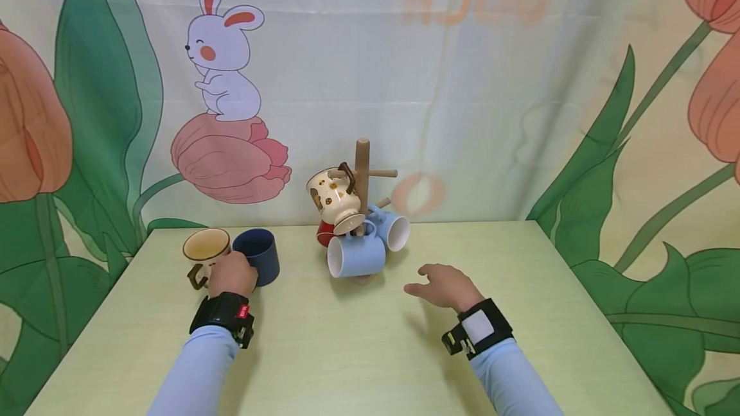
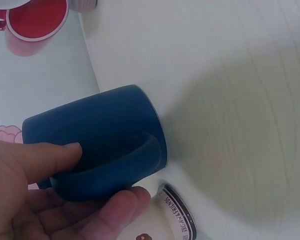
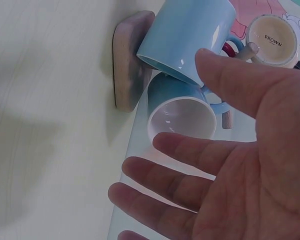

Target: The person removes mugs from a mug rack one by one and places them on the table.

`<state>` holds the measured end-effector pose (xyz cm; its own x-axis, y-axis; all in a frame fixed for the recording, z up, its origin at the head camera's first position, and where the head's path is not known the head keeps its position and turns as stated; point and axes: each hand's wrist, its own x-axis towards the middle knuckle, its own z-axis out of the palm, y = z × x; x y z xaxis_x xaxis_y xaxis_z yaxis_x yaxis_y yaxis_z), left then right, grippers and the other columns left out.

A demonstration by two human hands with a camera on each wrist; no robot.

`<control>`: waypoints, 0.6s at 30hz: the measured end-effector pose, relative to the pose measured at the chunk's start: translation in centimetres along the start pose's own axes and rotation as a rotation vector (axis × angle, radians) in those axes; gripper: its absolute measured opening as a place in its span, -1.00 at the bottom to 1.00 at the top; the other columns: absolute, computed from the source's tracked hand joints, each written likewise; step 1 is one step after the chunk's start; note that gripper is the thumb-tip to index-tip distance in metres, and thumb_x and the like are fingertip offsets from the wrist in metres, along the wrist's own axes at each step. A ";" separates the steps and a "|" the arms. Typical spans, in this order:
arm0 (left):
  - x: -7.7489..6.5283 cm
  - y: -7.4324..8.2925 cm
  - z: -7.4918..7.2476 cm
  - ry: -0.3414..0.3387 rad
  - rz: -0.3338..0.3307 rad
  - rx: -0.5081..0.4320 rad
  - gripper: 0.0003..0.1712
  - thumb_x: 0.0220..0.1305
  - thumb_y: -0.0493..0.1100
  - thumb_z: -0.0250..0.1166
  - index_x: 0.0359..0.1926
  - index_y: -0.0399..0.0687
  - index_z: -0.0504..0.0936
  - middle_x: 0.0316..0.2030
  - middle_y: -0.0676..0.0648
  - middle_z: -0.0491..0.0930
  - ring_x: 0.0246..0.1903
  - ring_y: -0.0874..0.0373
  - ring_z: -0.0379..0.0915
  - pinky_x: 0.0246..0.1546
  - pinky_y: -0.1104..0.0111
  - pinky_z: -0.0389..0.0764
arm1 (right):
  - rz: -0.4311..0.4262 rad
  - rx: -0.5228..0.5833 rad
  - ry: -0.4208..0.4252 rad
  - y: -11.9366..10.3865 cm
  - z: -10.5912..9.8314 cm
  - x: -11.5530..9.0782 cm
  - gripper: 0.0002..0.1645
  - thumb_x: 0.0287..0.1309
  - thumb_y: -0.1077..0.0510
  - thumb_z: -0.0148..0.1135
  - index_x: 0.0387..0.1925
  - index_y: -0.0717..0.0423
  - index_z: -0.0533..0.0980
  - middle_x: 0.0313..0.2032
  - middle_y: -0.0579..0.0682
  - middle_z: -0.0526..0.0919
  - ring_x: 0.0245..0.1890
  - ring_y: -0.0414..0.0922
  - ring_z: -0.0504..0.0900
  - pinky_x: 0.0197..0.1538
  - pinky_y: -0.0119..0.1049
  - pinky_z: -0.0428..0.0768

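Note:
My left hand [image 1: 231,275] holds the handle of a dark blue mug [image 1: 264,260] at the table's left. In the left wrist view the thumb lies along that mug [image 2: 105,130] by its handle, with fingers curled underneath. Close beside it stands a cream mug [image 1: 202,249] with a brown handle. My right hand [image 1: 446,286] hovers over the table with fingers spread and holds nothing. It is nearest to two light blue mugs [image 1: 360,255] on a wooden mug tree [image 1: 362,162]; the right wrist view shows them just beyond the fingertips.
A patterned cream mug [image 1: 331,201] hangs tilted on the tree's left, above a partly hidden red mug [image 1: 325,233]. One upper peg [image 1: 384,173] on the right is bare. Behind the pale table [image 1: 347,352] hangs a printed curtain [image 1: 491,114].

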<state>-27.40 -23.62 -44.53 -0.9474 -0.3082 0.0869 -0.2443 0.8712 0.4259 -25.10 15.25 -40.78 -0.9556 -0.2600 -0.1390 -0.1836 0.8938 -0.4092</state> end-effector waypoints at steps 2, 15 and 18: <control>-0.1 0.0 -0.1 0.005 0.008 0.005 -0.71 0.23 -0.31 0.15 -0.24 -0.57 0.63 -0.29 -0.46 0.63 -0.41 -0.26 0.59 -0.31 -0.09 0.63 | -0.003 -0.002 -0.001 -0.1 0.0 0.0 -0.30 0.30 -0.19 0.20 0.19 0.30 0.49 0.12 0.20 0.60 0.19 0.16 0.52 0.19 0.08 0.45; -1.2 1.4 -2.4 0.046 0.019 0.027 -0.49 0.34 -0.03 0.30 -0.12 -0.53 0.64 -0.21 -0.46 0.63 -0.28 -0.32 0.60 -0.16 -0.13 0.59 | -0.018 0.001 -0.009 -0.3 -0.1 0.0 -0.30 0.30 -0.18 0.20 0.19 0.32 0.49 0.12 0.24 0.60 0.16 0.16 0.54 0.17 0.08 0.47; -1.3 1.6 -2.8 0.069 0.030 0.051 -0.48 0.33 0.01 0.30 -0.15 -0.50 0.66 -0.30 -0.42 0.64 -0.35 -0.28 0.59 -0.26 -0.10 0.62 | -0.020 -0.001 -0.010 -0.3 -0.1 0.0 -0.29 0.30 -0.19 0.20 0.19 0.32 0.49 0.12 0.23 0.60 0.17 0.17 0.53 0.17 0.08 0.47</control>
<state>-25.99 -22.89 -41.45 -0.9383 -0.3059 0.1613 -0.2281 0.8980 0.3763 -25.08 15.04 -40.63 -0.9493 -0.2818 -0.1395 -0.2033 0.8886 -0.4112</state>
